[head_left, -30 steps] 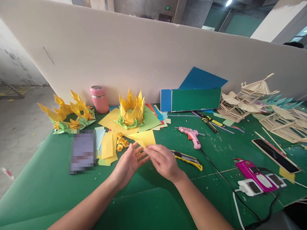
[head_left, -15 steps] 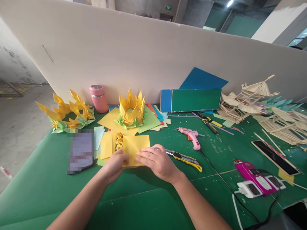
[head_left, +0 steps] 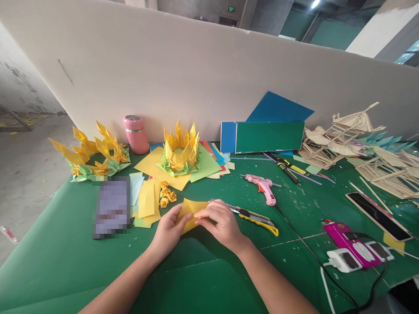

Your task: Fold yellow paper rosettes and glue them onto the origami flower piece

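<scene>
Left hand (head_left: 169,227): closed in a pinch, thumb on top of the yellow sheet (head_left: 190,211) and fingers behind it, gripping its left side.
Right hand (head_left: 222,224): thumb and forefinger nearly together on the yellow sheet, pinching its right part; the other fingers curl loosely above.
Yellow sheet: between the two hands, raised over the near middle of the green table (head_left: 186,283); its surface is bent, its upper left corner pointing up.
Folded flowers (head_left: 167,195): a small yellow cluster just beyond the left hand; yellow paper pieces (head_left: 146,198) lie to their left, over light green paper.
Dark flat object (head_left: 113,207): left of those pieces; its surface is pixelated, so its details cannot be told.
Paper crowns: the middle crown (head_left: 181,155) stands on yellow and green sheets, the left crown (head_left: 94,163) near the table's left edge; both have yellow points and green leaf shapes at the base.
Pink bottle (head_left: 136,136): upright between the crowns, near the pale partition (head_left: 147,74).
Utility knife (head_left: 255,218): yellow and black, just right of the right hand; beyond it lies the pink glue gun (head_left: 263,186), its black cord running toward the near right.
Right side: magenta and white power strip (head_left: 355,248); black framed panel (head_left: 378,216); wooden stick models (head_left: 340,133) farther back.
Boards (head_left: 268,137): green and blue, leaning on the partition.
</scene>
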`<state>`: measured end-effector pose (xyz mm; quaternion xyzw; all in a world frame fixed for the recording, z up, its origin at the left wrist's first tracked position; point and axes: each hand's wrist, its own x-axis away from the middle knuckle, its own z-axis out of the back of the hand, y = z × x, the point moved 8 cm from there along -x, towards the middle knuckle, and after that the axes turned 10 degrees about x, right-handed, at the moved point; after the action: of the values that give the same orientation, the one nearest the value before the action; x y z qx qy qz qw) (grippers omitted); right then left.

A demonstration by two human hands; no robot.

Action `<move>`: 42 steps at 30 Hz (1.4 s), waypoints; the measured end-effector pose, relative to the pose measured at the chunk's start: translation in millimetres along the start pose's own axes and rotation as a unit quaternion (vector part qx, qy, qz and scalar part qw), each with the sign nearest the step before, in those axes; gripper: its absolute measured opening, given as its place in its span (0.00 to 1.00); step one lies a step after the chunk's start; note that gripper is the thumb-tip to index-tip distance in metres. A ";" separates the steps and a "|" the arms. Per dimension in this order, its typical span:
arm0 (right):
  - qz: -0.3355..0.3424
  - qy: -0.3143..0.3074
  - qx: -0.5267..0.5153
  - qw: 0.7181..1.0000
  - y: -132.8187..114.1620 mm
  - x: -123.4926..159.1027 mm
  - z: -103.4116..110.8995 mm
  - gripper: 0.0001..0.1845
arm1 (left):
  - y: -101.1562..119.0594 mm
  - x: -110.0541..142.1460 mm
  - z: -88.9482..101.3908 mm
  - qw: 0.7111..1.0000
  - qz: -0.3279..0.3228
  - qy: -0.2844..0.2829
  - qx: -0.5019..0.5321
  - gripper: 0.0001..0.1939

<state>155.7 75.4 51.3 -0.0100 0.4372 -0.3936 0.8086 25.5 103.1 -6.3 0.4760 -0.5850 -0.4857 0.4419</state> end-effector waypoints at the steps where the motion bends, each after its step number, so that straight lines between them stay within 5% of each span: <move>1: -0.024 0.005 0.003 1.000 3.4 0.6 -0.7 0.13 | 0.8 0.8 -1.5 1.000 -0.007 -0.008 -0.022 0.16; 8: -0.098 -0.008 0.035 0.995 12.0 6.0 -5.5 0.12 | -1.9 4.6 -5.9 0.991 -0.035 -0.055 -0.117 0.19; 13: -0.076 -0.003 0.066 0.995 10.1 8.9 -5.6 0.08 | 5.0 3.5 -8.0 0.991 -0.079 -0.048 -0.098 0.15; 18: -0.012 0.013 0.083 0.996 -0.5 8.6 -3.6 0.13 | 4.6 0.9 2.7 0.999 -0.037 0.023 -0.008 0.14; 21: -0.091 0.078 0.057 0.991 10.9 10.7 8.6 0.27 | -3.7 0.5 13.4 0.994 0.020 0.087 0.058 0.17; 24: -0.239 0.091 -0.090 0.962 35.6 18.0 4.1 0.38 | -7.4 0.6 20.1 0.985 0.040 0.129 0.104 0.19; 28: -0.348 -0.082 -0.401 0.843 36.0 24.3 -48.1 0.27 | -10.1 0.1 21.3 0.982 0.042 0.138 0.124 0.20; 30: -0.377 -0.095 -0.449 0.805 33.3 25.9 -58.4 0.21 | -8.7 0.1 22.1 0.984 0.022 0.141 0.111 0.18; 42: -0.421 -0.036 -0.455 0.784 43.2 32.2 -60.6 0.17 | -3.7 2.1 19.2 0.974 -0.017 0.149 0.169 0.17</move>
<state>149.4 104.3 -24.2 -0.5738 0.4885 -0.4493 0.4798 6.9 103.6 -12.4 0.6209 -0.5781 -0.3103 0.4290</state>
